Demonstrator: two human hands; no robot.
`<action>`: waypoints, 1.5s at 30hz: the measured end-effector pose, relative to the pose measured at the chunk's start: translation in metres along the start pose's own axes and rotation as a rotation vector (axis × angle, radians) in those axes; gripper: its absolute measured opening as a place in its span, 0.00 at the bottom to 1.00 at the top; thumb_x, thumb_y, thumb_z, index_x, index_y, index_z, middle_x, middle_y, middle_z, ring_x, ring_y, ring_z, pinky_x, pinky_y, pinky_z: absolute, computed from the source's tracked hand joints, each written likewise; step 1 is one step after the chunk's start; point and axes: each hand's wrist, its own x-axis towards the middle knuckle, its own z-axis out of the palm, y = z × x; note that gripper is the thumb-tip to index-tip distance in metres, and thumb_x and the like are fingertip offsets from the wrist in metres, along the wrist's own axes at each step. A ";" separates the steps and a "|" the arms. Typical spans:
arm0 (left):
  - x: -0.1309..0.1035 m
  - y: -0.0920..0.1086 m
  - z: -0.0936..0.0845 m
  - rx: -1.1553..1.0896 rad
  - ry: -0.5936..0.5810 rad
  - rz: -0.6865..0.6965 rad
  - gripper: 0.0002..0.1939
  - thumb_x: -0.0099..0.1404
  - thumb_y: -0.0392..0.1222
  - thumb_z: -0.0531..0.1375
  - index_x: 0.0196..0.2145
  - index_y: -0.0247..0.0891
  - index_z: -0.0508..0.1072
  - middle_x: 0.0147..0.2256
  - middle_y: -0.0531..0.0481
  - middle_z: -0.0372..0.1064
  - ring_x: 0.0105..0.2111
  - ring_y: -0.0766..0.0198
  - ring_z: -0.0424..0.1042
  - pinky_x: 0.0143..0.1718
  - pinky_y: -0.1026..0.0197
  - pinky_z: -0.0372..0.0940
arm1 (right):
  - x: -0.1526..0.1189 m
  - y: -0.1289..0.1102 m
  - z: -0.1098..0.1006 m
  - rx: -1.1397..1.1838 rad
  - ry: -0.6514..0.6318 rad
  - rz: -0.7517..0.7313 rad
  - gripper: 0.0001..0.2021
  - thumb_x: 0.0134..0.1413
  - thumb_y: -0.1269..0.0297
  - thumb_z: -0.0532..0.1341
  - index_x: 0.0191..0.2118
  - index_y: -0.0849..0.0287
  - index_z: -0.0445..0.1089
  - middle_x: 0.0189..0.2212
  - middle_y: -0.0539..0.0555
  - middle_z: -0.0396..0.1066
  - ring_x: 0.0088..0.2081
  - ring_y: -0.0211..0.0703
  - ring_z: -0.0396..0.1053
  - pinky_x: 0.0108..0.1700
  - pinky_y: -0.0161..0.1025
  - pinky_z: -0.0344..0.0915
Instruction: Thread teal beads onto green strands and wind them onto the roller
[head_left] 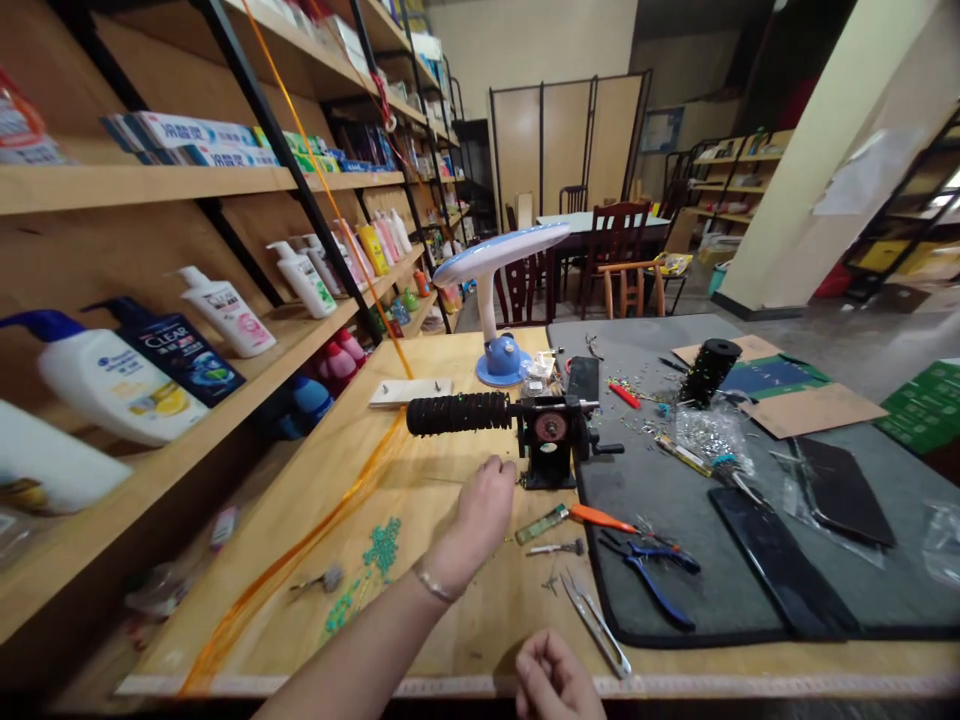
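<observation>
The right hand (pixel 551 678) is at the near edge of the desk (pixel 285 655), fingers loosely curled; whether it holds anything cannot be told. Just beyond it, a silver tweezer-like tool (pixel 596 622) lies beside the near left corner of the grey mat (pixel 750 630); blue-handled pliers (pixel 654 578) lie on that corner. Orange threads (pixel 289 555) run from the near edge, close to the desk's near left corner, towards its far left part. Green beads (pixel 382 546) are scattered between these threads and the left arm. The left hand (pixel 484 505) is over the middle of the desk, fingers bent and partly closed; its grip is hidden and cannot be confirmed. Immediately beyond its fingertips, the black hand-cranked device (pixel 551 440) stands upright at the mat's left edge, its coil-wrapped cylinder (pixel 459 412) projecting leftward. A blue-and-white lamp (pixel 501 355) stands near the desk's far edge.
</observation>
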 end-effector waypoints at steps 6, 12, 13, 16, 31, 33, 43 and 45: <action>-0.093 -0.020 -0.019 -0.652 0.070 0.155 0.09 0.68 0.40 0.52 0.36 0.40 0.72 0.34 0.49 0.68 0.35 0.62 0.68 0.38 0.62 0.63 | -0.007 -0.002 -0.002 -0.016 -0.027 0.021 0.28 0.42 0.34 0.62 0.25 0.56 0.58 0.12 0.39 0.54 0.15 0.28 0.44 0.19 0.30 0.38; -0.156 -0.062 0.046 -1.513 -0.052 -0.482 0.20 0.49 0.54 0.70 0.32 0.38 0.73 0.23 0.56 0.63 0.24 0.70 0.61 0.25 0.68 0.55 | -0.011 0.003 0.012 0.012 -0.105 0.134 0.29 0.36 0.34 0.65 0.23 0.56 0.58 0.12 0.37 0.47 0.16 0.28 0.40 0.21 0.32 0.36; -0.161 -0.067 0.056 -1.600 -0.043 -0.543 0.20 0.47 0.53 0.72 0.32 0.37 0.73 0.23 0.57 0.64 0.24 0.70 0.61 0.25 0.68 0.54 | -0.011 0.004 0.015 0.000 -0.110 0.137 0.29 0.36 0.34 0.65 0.23 0.56 0.58 0.13 0.37 0.47 0.17 0.29 0.40 0.21 0.32 0.36; -0.169 -0.074 0.070 -1.792 -0.032 -0.656 0.20 0.43 0.48 0.74 0.31 0.38 0.74 0.23 0.56 0.67 0.24 0.71 0.64 0.26 0.69 0.54 | -0.011 0.006 0.023 -0.026 -0.122 0.123 0.29 0.35 0.34 0.65 0.23 0.57 0.59 0.14 0.38 0.48 0.17 0.29 0.40 0.22 0.33 0.37; -0.162 -0.086 0.070 -2.075 -0.094 -0.771 0.10 0.50 0.35 0.71 0.31 0.35 0.76 0.26 0.51 0.71 0.30 0.63 0.72 0.36 0.62 0.61 | 0.007 0.024 0.034 -0.059 -0.189 0.077 0.20 0.41 0.48 0.67 0.20 0.57 0.61 0.16 0.41 0.52 0.20 0.33 0.45 0.24 0.33 0.44; -0.162 -0.086 0.070 -2.078 -0.100 -0.777 0.10 0.50 0.34 0.71 0.31 0.35 0.76 0.26 0.51 0.71 0.31 0.63 0.72 0.37 0.62 0.61 | 0.008 0.020 0.035 -0.090 -0.205 0.107 0.19 0.41 0.48 0.66 0.20 0.57 0.60 0.16 0.41 0.51 0.20 0.32 0.44 0.23 0.33 0.43; -0.162 -0.089 0.069 -2.070 -0.118 -0.721 0.10 0.51 0.35 0.71 0.32 0.35 0.76 0.27 0.51 0.71 0.30 0.63 0.71 0.36 0.62 0.59 | 0.011 0.007 0.038 -0.183 -0.227 0.137 0.13 0.41 0.56 0.63 0.21 0.57 0.60 0.15 0.42 0.53 0.19 0.32 0.45 0.23 0.33 0.42; -0.161 -0.088 0.070 -2.070 -0.116 -0.722 0.10 0.51 0.35 0.71 0.31 0.35 0.76 0.27 0.51 0.72 0.30 0.63 0.72 0.36 0.62 0.59 | 0.012 0.007 0.038 -0.176 -0.235 0.140 0.13 0.41 0.56 0.63 0.22 0.57 0.60 0.15 0.42 0.54 0.19 0.32 0.46 0.23 0.33 0.42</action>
